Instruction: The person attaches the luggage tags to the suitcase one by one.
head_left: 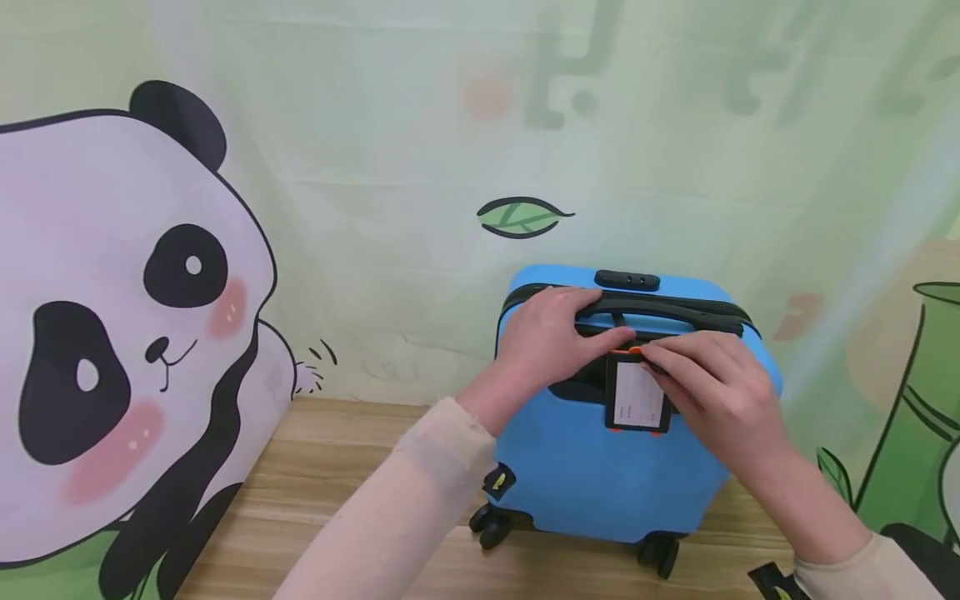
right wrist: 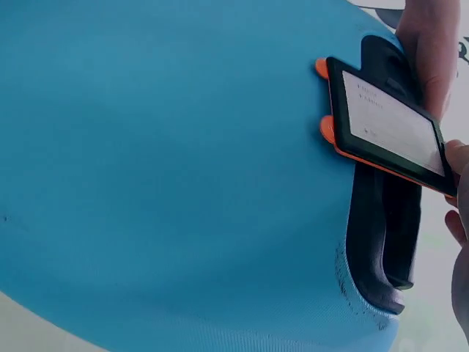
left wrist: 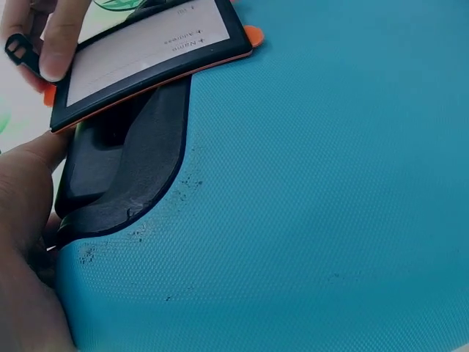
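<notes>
A blue suitcase [head_left: 592, 475] stands upright with its black carry handle [head_left: 675, 312] at the top. Against its front, just below the handle, hangs a luggage tag [head_left: 638, 392] with a black frame, a white card and orange edging. My left hand [head_left: 543, 342] holds the handle's left end between fingers and thumb, the thumb reaching towards the tag's top. At the tag's upper edge my right hand [head_left: 716, 383] pinches the tag's strap. The strap's black buckle end [left wrist: 20, 51] pokes out beside the right fingers in the left wrist view. Part of the strap is hidden by the fingers.
A black combination lock [head_left: 627, 281] sits on the suitcase top, and black wheels [head_left: 657, 553] stand under it. The wood-patterned floor [head_left: 322, 475] spreads out to the left. Behind hangs a pale green backdrop [head_left: 390, 167] with a printed panda [head_left: 135, 292].
</notes>
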